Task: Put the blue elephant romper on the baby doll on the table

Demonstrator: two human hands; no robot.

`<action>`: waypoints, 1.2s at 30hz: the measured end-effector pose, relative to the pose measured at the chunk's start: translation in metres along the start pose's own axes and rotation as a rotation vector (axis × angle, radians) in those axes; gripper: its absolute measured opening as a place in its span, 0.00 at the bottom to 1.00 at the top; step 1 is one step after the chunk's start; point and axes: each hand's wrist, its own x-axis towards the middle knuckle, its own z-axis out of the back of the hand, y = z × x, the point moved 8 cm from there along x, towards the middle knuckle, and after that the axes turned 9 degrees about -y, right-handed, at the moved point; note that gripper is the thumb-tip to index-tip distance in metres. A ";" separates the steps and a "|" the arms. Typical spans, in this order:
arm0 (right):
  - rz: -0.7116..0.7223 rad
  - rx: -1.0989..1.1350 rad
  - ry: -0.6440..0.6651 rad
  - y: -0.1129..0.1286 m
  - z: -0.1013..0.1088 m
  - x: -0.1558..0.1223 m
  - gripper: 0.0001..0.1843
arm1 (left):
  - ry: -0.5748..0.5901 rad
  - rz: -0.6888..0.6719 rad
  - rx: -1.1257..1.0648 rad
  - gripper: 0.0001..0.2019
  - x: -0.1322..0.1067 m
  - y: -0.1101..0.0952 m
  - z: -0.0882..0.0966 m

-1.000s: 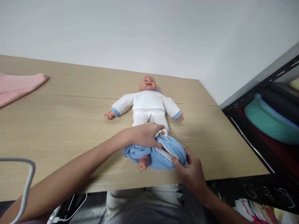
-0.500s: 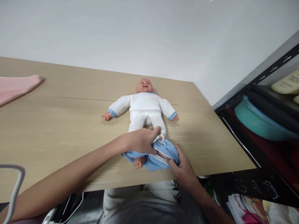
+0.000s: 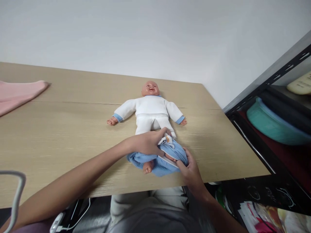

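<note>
A baby doll [image 3: 152,105] in a white top with blue cuffs lies on its back on the wooden table, feet toward me. Light blue terry garment [image 3: 175,150], with a printed patch, is bunched around its lower legs. My left hand [image 3: 152,142] grips the garment's upper edge near the patch, thumb up. At the other side of the bundle, my right hand [image 3: 190,166] pinches the cloth by the opening. One doll foot [image 3: 148,167] sticks out on the left; the other shows partly inside the opening.
A pink cloth [image 3: 21,94] lies at the table's far left. Black shelving [image 3: 255,142] with a teal basin [image 3: 274,124] stands at the right. A grey curved tube [image 3: 18,191] rises at the lower left. White wall is behind the table [image 3: 73,129].
Both hands have shifted the blue garment slightly up around the doll's foot on the right. The view has moved a little.
</note>
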 end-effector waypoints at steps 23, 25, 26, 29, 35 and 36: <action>-0.049 0.300 0.056 0.007 -0.014 0.011 0.24 | -0.043 0.018 0.002 0.52 0.012 0.023 0.012; -0.020 0.298 0.058 0.004 -0.014 0.013 0.28 | -0.058 0.023 -0.024 0.53 0.012 0.023 0.013; -0.008 0.294 0.060 0.003 -0.014 0.015 0.31 | -0.067 0.020 -0.040 0.51 0.012 0.023 0.014; 0.005 0.261 0.075 -0.004 -0.014 0.021 0.34 | -0.091 -0.026 -0.069 0.36 0.013 0.019 0.018; 0.134 0.098 0.227 0.007 -0.008 0.047 0.24 | 0.037 -0.188 -0.231 0.19 0.014 0.004 0.018; 0.147 0.049 0.308 0.012 -0.010 0.051 0.23 | 0.041 -0.173 -0.216 0.19 0.014 0.004 0.018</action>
